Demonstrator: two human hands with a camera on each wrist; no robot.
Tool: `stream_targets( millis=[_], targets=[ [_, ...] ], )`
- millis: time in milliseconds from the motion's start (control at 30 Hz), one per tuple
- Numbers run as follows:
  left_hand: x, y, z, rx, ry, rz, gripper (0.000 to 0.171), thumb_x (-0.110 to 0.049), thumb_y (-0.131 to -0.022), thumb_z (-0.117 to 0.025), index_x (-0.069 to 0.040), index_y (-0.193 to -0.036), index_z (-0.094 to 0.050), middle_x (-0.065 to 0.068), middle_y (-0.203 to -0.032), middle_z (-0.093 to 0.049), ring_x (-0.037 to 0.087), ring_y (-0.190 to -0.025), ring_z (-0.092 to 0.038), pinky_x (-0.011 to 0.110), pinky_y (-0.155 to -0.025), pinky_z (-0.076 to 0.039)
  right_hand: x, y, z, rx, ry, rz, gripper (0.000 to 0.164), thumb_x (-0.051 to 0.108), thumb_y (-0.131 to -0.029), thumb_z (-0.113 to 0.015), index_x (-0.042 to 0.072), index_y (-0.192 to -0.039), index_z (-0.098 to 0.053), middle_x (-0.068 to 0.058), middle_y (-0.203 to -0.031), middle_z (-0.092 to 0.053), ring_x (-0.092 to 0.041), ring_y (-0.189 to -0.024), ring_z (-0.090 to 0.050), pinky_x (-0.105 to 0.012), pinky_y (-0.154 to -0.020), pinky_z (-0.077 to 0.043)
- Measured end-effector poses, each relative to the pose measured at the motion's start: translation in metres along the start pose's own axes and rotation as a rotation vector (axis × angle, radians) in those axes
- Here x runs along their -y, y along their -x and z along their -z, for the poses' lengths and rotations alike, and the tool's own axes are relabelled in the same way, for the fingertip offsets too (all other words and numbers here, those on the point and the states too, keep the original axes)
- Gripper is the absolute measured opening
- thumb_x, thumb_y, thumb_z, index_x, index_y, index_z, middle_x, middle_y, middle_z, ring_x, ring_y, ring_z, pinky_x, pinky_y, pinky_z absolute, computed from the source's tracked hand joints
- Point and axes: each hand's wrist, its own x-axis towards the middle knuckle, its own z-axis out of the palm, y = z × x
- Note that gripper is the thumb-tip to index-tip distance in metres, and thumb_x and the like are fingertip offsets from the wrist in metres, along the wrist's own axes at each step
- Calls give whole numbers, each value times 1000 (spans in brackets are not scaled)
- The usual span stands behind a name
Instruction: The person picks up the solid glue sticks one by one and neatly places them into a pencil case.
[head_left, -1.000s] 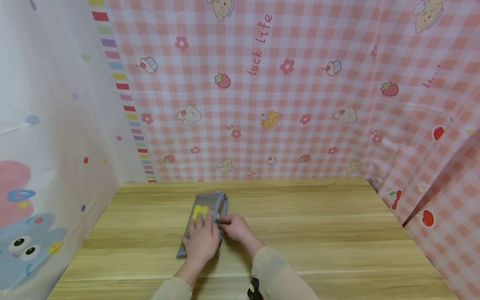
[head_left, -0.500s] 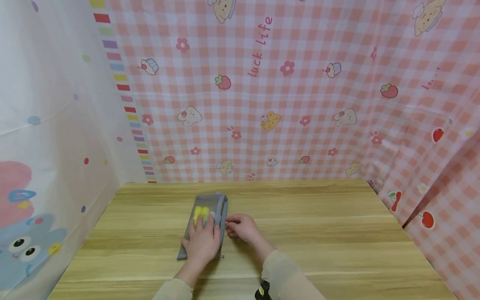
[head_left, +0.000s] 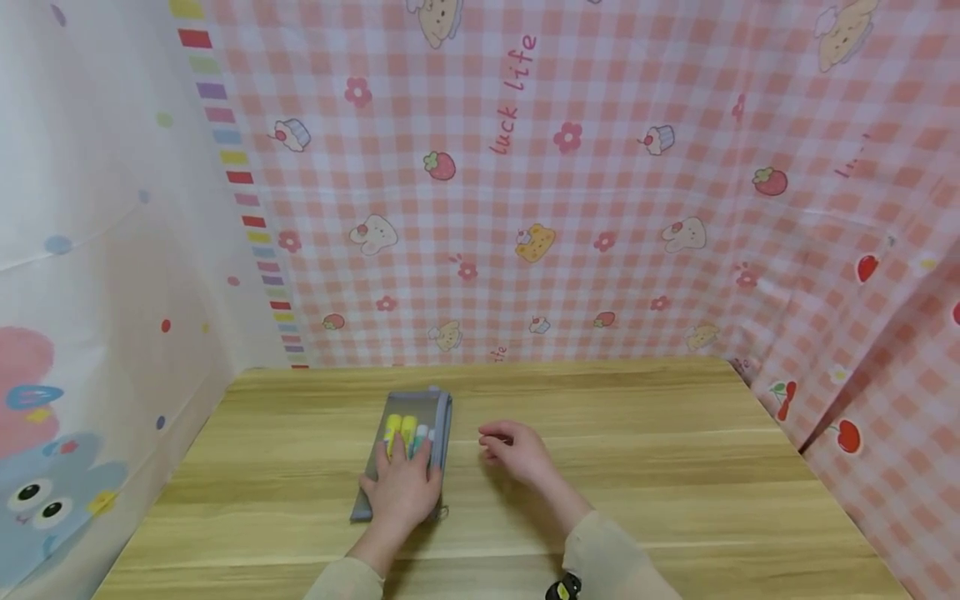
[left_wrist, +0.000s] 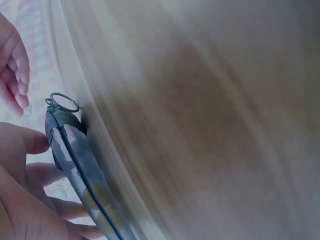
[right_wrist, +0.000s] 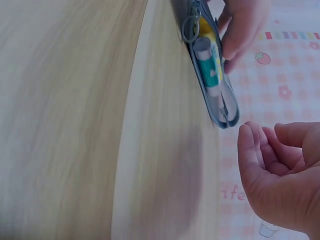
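Observation:
A grey mesh zip pouch (head_left: 417,403) lies flat on the table. My left hand (head_left: 402,492) rests on it with spread, straight fingers. Through the mesh show yellow-capped sticks (head_left: 401,423) and white-capped green ones. In the right wrist view the zip side gapes, and a green glue stick (right_wrist: 208,70) with a grey cap is visible inside beside a yellow one. A metal ring (left_wrist: 77,107) hangs from the pouch's near end. My right hand (head_left: 517,452) hovers right of the pouch, fingers loosely bent, holding nothing.
The wooden table (head_left: 660,467) extends widely on both sides. A pink checked curtain (head_left: 570,192) hangs behind and to the right, a white printed one (head_left: 112,275) to the left. A black device (head_left: 563,587) sits on my right wrist.
My right hand has left the pouch's zip edge and moved right, away from it. My left hand has stayed on the pouch, sliding slightly nearer, so more of the sticks shows.

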Motion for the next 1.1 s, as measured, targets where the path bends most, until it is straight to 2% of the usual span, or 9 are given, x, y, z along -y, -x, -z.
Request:
stream_targets(
  millis=[167,333,567,833,1000,1100],
  targets=[
    [2,-2,2,14,-24,-31,47,-31,-95,-56,-12,-138,-59,33,-149,-34,59,-137,-21,86,-91,-17,2,8,14,-23,34,-2,24,3,-96,-61,-11,-115,-66,-22,-99,-69,-29,-85,-70,-37,-75,-58],
    [4,-4,7,36,-69,-68,45,-30,-94,-57,-12,-135,-61,32,-147,-39,58,-135,-26,84,-92,-19,0,15,27,-47,67,9,24,5,-96,-61,-10,-114,-66,-24,-100,-69,-28,-85,-70,-37,-74,-58],
    [9,-7,14,59,-136,-121,44,-31,-94,-58,-13,-134,-63,30,-146,-42,56,-136,-29,82,-97,-18,-4,24,46,-101,213,43,20,7,-96,-63,-1,-112,-70,-13,-101,-71,-20,-85,-68,-28,-72,-55],
    [20,-10,23,-30,-170,-201,45,-31,-92,-61,-10,-131,-64,26,-135,-55,52,-128,-43,78,-97,-26,-9,31,64,-172,341,140,17,2,-93,-64,-3,-109,-71,-9,-101,-72,-23,-90,-68,-33,-79,-55],
    [30,-14,29,-52,-143,-214,48,-34,-93,-60,-7,-133,-61,27,-136,-54,51,-129,-43,78,-98,-26,-12,33,75,-205,436,246,18,-2,-91,-66,-5,-108,-70,-12,-100,-72,-29,-94,-68,-41,-85,-54],
    [38,-16,33,-77,-121,-250,51,-35,-94,-60,-6,-136,-59,27,-137,-53,50,-130,-43,77,-99,-26,-15,36,83,-235,507,300,21,-2,-90,-68,-4,-110,-70,-13,-102,-72,-31,-96,-67,-47,-87,-52]
  ],
)
